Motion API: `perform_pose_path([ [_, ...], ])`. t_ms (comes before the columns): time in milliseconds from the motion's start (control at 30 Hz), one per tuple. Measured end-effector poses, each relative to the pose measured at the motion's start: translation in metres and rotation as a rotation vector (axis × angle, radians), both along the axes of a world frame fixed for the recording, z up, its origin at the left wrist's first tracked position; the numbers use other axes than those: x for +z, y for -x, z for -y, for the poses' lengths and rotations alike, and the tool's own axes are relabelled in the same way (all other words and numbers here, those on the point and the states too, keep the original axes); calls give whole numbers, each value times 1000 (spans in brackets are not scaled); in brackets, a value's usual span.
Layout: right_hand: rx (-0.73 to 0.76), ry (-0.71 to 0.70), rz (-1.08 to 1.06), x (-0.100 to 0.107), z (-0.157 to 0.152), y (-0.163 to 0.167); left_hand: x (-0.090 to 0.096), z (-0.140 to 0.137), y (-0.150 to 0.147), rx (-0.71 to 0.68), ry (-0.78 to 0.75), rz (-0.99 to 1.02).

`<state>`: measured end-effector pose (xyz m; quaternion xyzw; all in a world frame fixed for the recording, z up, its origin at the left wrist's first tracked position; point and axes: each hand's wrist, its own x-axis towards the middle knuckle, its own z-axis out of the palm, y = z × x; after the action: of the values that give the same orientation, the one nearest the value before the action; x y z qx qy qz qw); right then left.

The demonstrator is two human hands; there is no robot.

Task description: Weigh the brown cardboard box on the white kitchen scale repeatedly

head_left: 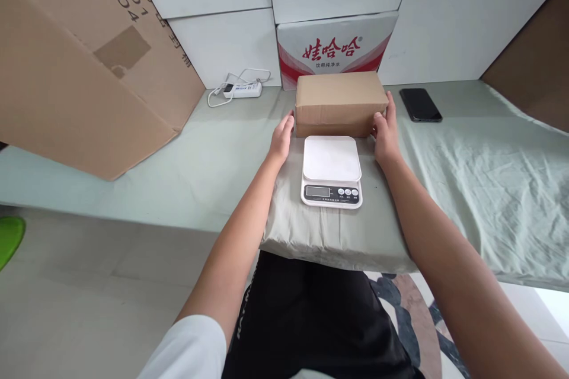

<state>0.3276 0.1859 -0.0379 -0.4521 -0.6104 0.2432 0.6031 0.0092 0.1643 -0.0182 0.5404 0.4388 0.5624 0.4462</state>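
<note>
Head view. Both hands out ahead, pressed flat against the short ends of small cardboard box [340, 102]: left hand [281, 139] open, fingers straight, palm against the box's left end; right hand [386, 133] open, fingers laid along the right end, thumb at the front corner. Box clamped between the two palms, low over or resting on the pale green cloth [466, 189]; cannot tell which. Just nearer than the hands, between the forearms: white kitchen scale [331, 170], platform bare, display and buttons facing the wearer. Right of the right hand, near: black phone [420, 105], flat on the cloth. Left of the left hand, further back: white power strip [242, 90] with coiled cable. Behind the box: red-and-white carton [336, 47]. Far left: large cardboard sheet [84, 59], leaning.
</note>
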Motion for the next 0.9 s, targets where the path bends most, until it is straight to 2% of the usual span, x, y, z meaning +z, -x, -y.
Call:
perform_pose_path([
  [100,-4,72,-33,10,6,9,4,4,-4,-31,-62,-18],
  [233,-27,-42,-1,44,28,21,23,19,-2,18,-159,-45],
  [367,6,-213,33,85,77,20,49,63,2,29,-254,-38],
  [433,32,-262,92,93,109,16,55,93,6,17,-264,-39],
  [500,28,-277,131,89,137,14,54,120,11,4,-263,-53],
  [600,13,-243,104,67,163,15,43,146,14,-6,-234,-74],
  [733,7,-202,74,43,166,16,30,156,14,-12,-226,-53],
  [900,-8,-140,93,39,165,14,27,160,12,10,-204,-70],
])
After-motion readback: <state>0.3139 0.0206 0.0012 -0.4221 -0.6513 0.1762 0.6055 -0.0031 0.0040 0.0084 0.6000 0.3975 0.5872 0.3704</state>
